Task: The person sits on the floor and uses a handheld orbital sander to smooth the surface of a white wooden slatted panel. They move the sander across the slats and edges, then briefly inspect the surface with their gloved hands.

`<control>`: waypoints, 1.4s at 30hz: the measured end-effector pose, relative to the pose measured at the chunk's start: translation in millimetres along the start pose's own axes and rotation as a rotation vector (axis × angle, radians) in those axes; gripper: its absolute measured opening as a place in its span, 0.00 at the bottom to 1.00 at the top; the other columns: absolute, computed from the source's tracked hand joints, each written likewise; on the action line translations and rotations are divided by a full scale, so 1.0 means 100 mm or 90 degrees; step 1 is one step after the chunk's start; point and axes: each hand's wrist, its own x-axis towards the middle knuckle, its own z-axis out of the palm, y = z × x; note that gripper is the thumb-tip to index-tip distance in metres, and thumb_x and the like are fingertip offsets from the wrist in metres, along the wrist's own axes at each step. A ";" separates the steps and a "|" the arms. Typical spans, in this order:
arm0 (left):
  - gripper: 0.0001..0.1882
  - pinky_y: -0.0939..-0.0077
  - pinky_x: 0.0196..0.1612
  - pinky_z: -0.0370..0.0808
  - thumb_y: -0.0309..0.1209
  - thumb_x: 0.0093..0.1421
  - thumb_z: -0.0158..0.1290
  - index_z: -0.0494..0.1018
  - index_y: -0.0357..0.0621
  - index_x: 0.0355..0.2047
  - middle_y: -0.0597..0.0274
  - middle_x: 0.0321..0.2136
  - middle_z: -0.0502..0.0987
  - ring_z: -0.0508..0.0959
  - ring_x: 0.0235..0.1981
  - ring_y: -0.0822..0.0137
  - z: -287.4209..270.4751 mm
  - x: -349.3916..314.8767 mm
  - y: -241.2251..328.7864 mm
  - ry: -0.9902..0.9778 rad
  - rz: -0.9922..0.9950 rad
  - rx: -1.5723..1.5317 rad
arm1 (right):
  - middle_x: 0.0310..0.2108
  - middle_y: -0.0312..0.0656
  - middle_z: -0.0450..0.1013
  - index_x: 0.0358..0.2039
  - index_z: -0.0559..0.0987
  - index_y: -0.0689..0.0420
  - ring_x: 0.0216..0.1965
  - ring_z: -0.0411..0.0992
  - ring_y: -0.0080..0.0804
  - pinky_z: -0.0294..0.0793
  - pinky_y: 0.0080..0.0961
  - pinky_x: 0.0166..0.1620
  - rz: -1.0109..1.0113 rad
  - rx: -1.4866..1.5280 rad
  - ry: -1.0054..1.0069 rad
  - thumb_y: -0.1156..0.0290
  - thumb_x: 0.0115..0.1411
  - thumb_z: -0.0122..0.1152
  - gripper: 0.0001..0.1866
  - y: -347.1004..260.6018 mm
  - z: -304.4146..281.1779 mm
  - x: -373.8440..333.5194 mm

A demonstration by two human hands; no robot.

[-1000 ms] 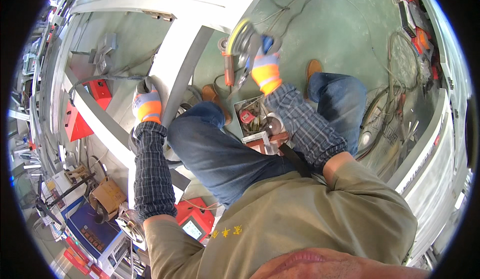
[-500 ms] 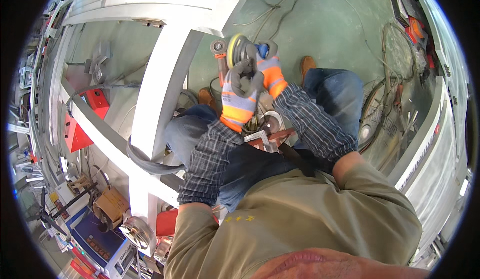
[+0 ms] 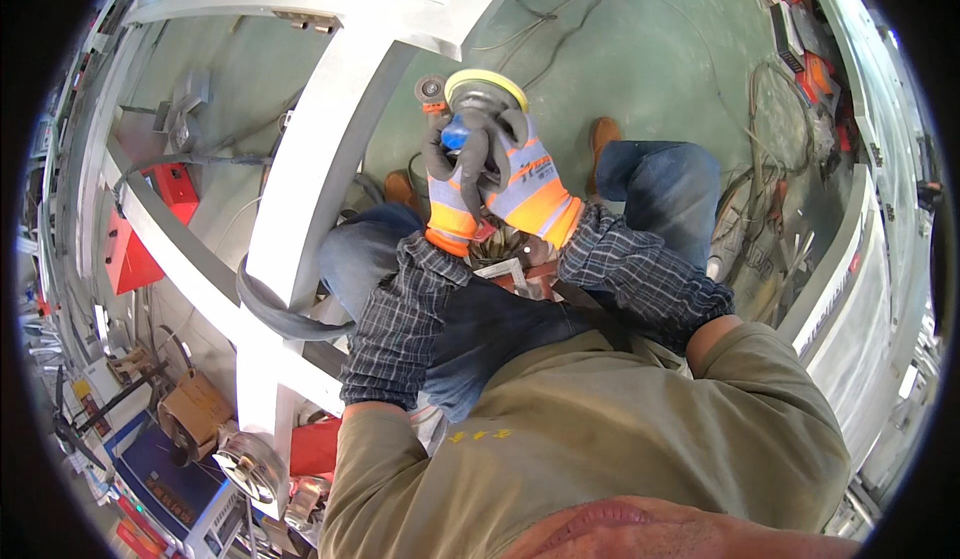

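Note:
Both my gloved hands are around a round sander [image 3: 486, 96] with a yellow-rimmed pad, dark head and blue body part. My left hand [image 3: 452, 181], in a grey and orange glove, closes on its blue part from the left. My right hand [image 3: 513, 164] wraps the dark head from the right, its fingers partly hidden behind the tool and the other hand. The pad now faces away from me, beside the pale metal frame. Just left of it an orange angle grinder [image 3: 431, 95] shows, its lower body hidden behind my left hand.
A pale metal frame [image 3: 335, 129] of thick beams rises at my left. Hoses [image 3: 560, 19] lie over the green floor. Between my knees sits a container of small parts [image 3: 495, 251]. A red box [image 3: 150, 229] stands beyond the frame; more panels [image 3: 850, 289] stand at right.
The sander has turned from edge-on to pad-away in my hands. My left hand has shifted left onto its blue part; my right hand has come down and round it. The view moved slightly.

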 end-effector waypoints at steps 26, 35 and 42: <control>0.17 0.83 0.19 0.60 0.44 0.74 0.44 0.74 0.53 0.31 0.74 0.18 0.71 0.67 0.15 0.80 0.06 0.70 0.10 0.048 0.027 -0.086 | 0.58 0.55 0.71 0.56 0.78 0.57 0.57 0.71 0.52 0.75 0.46 0.56 -0.051 -0.249 0.026 0.55 0.47 0.70 0.35 0.12 0.27 0.49; 0.11 0.76 0.40 0.75 0.42 0.72 0.52 0.71 0.53 0.47 0.70 0.38 0.73 0.74 0.37 0.74 -0.24 0.85 -0.14 0.022 -0.019 -0.214 | 0.60 0.55 0.69 0.57 0.77 0.58 0.58 0.70 0.51 0.73 0.45 0.58 0.001 -0.215 -0.057 0.58 0.51 0.68 0.33 -0.03 0.30 0.54; 0.09 0.76 0.38 0.75 0.40 0.72 0.49 0.74 0.51 0.42 0.67 0.35 0.77 0.76 0.35 0.73 -0.23 0.89 -0.14 0.053 -0.006 -0.237 | 0.60 0.54 0.68 0.59 0.75 0.55 0.56 0.71 0.51 0.75 0.47 0.57 -0.016 -0.211 -0.052 0.58 0.50 0.69 0.35 0.01 0.31 0.60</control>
